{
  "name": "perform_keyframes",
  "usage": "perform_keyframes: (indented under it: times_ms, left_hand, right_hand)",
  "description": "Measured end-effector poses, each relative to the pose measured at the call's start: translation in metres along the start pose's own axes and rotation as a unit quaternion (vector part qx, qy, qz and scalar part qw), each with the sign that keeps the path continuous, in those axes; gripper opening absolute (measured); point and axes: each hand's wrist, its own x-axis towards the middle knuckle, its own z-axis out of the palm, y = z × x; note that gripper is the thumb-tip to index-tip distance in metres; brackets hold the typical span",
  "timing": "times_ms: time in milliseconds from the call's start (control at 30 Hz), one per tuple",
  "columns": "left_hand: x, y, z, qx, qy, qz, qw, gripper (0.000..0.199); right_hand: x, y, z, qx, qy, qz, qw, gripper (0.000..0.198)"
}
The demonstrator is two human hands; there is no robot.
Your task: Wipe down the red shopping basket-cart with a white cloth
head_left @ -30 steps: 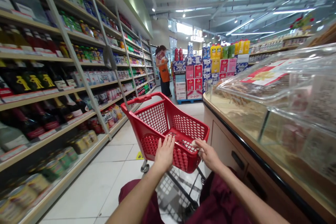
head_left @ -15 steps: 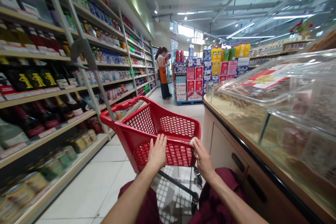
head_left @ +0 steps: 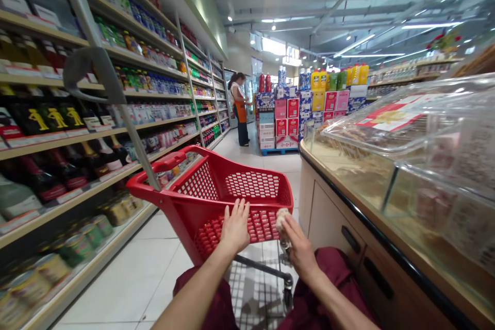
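A red plastic shopping cart (head_left: 162,209) with lattice sides stands sideways before my knees. My left hand (head_left: 236,228) lies on its near side, fingers stretched out toward the top rim. Held in my right hand (head_left: 298,240) is a crumpled whitish cloth (head_left: 283,218), at the near right corner of the basket. The palm side of that hand is hidden. A grey metal pole with a curved grey fitting (head_left: 95,75) rises from the cart's handle end at the left. Below the basket, a dark frame bar and a caster wheel (head_left: 288,296) show.
Shelves of bottles and cans (head_left: 127,129) line the left side. On the right stands a wooden counter (head_left: 328,211) with a glass edge and clear plastic covers. A person in an orange apron (head_left: 240,108) stands farther back beside stacked drink boxes (head_left: 286,118).
The cart has shifted and turned slightly left, its pole tilting farther left. My right hand and cloth moved a little left and down. The person in the apron has lowered a red item from view.
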Motion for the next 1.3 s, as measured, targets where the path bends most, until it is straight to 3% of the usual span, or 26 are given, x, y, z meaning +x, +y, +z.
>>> perform_keyframes:
  times_ms: [100,233,367,467,533,567,633,667,700,767,833,900,1000,1067,1167,1233,1300]
  left_hand:
    - [-0.001,0.005,-0.002,-0.002,-0.004,-0.001,1.0,0.076]
    - [-0.002,0.008,0.0,-0.013,0.0,0.014,1.0,0.075]
    - [-0.005,0.011,0.003,-0.059,0.028,0.011,0.998,0.075]
    - [-0.01,0.023,0.007,-0.195,0.067,-0.003,0.979,0.072]
    - [-0.013,0.036,0.012,-0.372,0.085,-0.028,0.924,0.067]
    - [-0.014,0.044,0.016,-0.485,0.074,-0.055,0.869,0.064]
    - [-0.015,0.059,0.022,-0.681,0.012,-0.123,0.722,0.052]
    - [-0.015,0.065,0.025,-0.74,-0.023,-0.152,0.655,0.045]
    - [-0.015,0.069,0.027,-0.774,-0.053,-0.173,0.607,0.037]
    - [-0.014,0.073,0.029,-0.793,-0.082,-0.19,0.572,0.026]
    - [-0.016,0.072,0.028,-0.801,-0.087,-0.194,0.559,0.021]
    - [-0.02,0.067,0.027,-0.811,-0.096,-0.195,0.543,0.017]
    - [-0.025,0.054,0.02,-0.813,-0.13,-0.185,0.536,0.01]
    - [-0.023,0.041,0.01,-0.811,-0.151,-0.161,0.542,0.012]
    - [-0.008,0.015,-0.012,-0.791,-0.131,-0.128,0.584,0.026]
    - [0.004,-0.002,-0.026,-0.735,-0.064,-0.13,0.662,0.028]
    - [0.012,-0.01,-0.033,-0.726,-0.046,-0.14,0.671,0.031]
  right_hand:
    - [0.011,0.006,0.001,-0.012,-0.017,-0.011,1.0,0.054]
    - [-0.003,0.018,0.012,-0.005,-0.085,0.009,0.996,0.056]
    - [0.009,0.007,0.004,0.054,-0.022,0.052,0.997,0.058]
    - [0.033,-0.012,-0.013,0.122,0.011,0.098,0.988,0.051]
    - [0.041,-0.025,-0.019,0.173,0.015,0.131,0.976,0.044]
    - [0.043,-0.03,-0.021,0.198,0.011,0.148,0.969,0.042]
    - [0.041,-0.038,-0.018,0.234,0.0,0.175,0.956,0.04]
    - [0.039,-0.04,-0.015,0.237,-0.001,0.178,0.955,0.039]
    - [0.036,-0.042,-0.012,0.227,0.002,0.174,0.958,0.039]
    - [0.03,-0.046,-0.003,0.18,0.015,0.144,0.973,0.04]
    - [0.025,-0.05,0.004,0.129,-0.002,0.091,0.987,0.043]
    - [0.02,-0.053,0.007,0.091,-0.065,0.027,0.993,0.05]
    - [0.019,-0.051,0.006,0.056,-0.153,-0.063,0.985,0.065]
    - [0.026,-0.045,0.001,0.051,-0.168,-0.109,0.978,0.062]
    - [0.047,-0.033,-0.006,0.054,-0.115,-0.139,0.982,0.047]
    - [0.064,-0.029,-0.006,0.054,-0.054,-0.104,0.992,0.042]
    - [0.075,-0.033,0.001,0.067,-0.016,-0.045,0.997,0.04]
